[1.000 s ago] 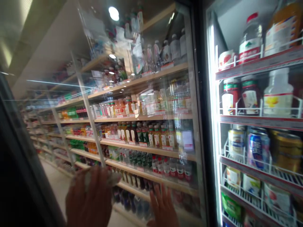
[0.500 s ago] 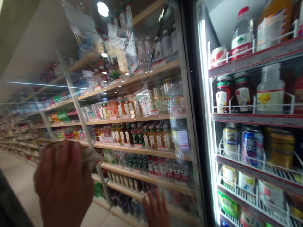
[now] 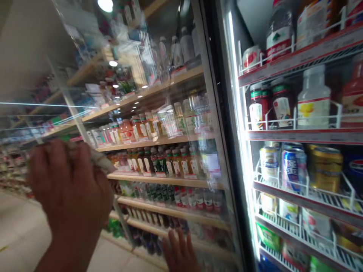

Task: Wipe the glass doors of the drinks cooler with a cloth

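My left hand [image 3: 68,181] is raised at the left with its fingers closed over a crumpled greyish cloth [image 3: 103,160]. The back of the hand faces me, and part of the cloth is hidden under the fingers. It is held up at the see-through glass door [image 3: 159,132] of a drinks fridge. Low in the middle, my right hand [image 3: 180,251] has its fingers stretched out at the glass, holding nothing that I can see. Whether its palm touches the pane, I cannot tell.
The door's dark edge [image 3: 224,124] stands beside the lit fridge opening. Inside, wire-fronted shelves [image 3: 306,136] carry bottles and cans [image 3: 293,166]. Through the glass show wooden shelves [image 3: 159,142] with rows of bottles. Pale floor tiles [image 3: 22,234] lie at lower left.
My left hand has shifted left and slightly up with the cloth, and more of its forearm shows. My right hand sits slightly further left. The whole view has also shifted.
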Demonstrator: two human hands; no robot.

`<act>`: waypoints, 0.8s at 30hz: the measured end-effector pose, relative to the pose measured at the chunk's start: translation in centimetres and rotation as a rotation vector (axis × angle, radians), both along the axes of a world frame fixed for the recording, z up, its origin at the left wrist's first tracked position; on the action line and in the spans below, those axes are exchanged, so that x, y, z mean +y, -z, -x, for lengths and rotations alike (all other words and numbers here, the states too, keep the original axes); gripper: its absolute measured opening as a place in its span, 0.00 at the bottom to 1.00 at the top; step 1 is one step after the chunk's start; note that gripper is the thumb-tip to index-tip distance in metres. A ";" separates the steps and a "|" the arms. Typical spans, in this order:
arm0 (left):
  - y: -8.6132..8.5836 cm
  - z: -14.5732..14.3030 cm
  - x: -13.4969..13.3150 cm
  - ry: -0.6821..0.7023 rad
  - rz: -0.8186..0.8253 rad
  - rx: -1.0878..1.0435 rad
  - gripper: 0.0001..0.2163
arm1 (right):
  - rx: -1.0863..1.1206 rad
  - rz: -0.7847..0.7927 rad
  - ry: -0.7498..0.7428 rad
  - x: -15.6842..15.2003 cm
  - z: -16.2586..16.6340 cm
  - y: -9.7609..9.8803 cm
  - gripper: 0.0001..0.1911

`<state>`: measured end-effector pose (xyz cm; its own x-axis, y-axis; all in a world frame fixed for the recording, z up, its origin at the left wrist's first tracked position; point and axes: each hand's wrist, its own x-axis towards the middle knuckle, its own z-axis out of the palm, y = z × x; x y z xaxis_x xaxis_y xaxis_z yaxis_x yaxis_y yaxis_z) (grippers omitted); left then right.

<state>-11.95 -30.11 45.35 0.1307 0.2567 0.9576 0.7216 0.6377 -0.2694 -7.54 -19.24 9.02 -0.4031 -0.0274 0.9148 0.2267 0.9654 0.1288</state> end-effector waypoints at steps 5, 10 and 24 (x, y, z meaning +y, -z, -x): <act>4.3 -1.1 4.8 0.099 0.468 0.237 0.24 | 0.039 -0.008 -0.013 0.2 0.6 0.5 0.43; -1.8 -0.6 3.5 -0.005 0.255 0.138 0.20 | 0.051 -0.002 -0.051 0.3 0.5 0.4 0.47; -9.0 -0.7 4.4 -0.056 0.161 -0.056 0.27 | -0.076 0.063 -0.040 -0.5 -1.1 -1.4 0.61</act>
